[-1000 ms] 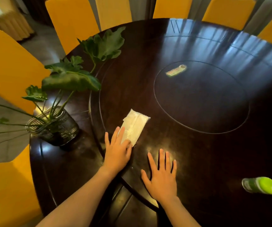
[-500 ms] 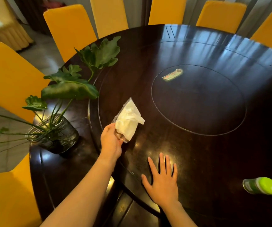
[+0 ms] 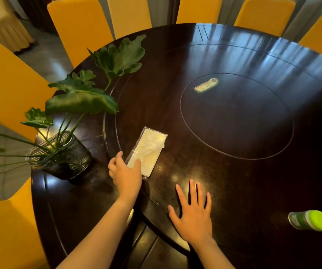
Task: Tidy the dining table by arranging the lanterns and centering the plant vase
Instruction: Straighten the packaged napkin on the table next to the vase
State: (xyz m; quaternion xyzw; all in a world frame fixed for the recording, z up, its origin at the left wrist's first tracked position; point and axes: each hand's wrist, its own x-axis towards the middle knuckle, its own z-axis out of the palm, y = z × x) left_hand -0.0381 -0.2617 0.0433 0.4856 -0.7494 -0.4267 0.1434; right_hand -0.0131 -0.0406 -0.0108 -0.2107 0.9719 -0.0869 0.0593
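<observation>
The plant vase [image 3: 67, 160], a dark ribbed glass jar with long stems and broad green leaves [image 3: 82, 101], stands near the left edge of the round dark table [image 3: 175, 65], far off its middle. My left hand [image 3: 126, 173] grips the near end of a white tissue packet [image 3: 148, 150] that lies flat on the table, right of the vase. My right hand [image 3: 194, 216] rests palm down on the table with fingers spread, holding nothing. No lantern is in view.
An inset circle [image 3: 235, 117] marks the table's centre, with a small green and red labelled object [image 3: 206, 86] on its far rim. A green-capped bottle [image 3: 311, 220] lies at the near right. Yellow chairs [image 3: 78, 28] ring the table closely.
My left hand lifted the tissue packet off the table, turned it, and has laid it flat again, a little farther out. The right hand stayed put.
</observation>
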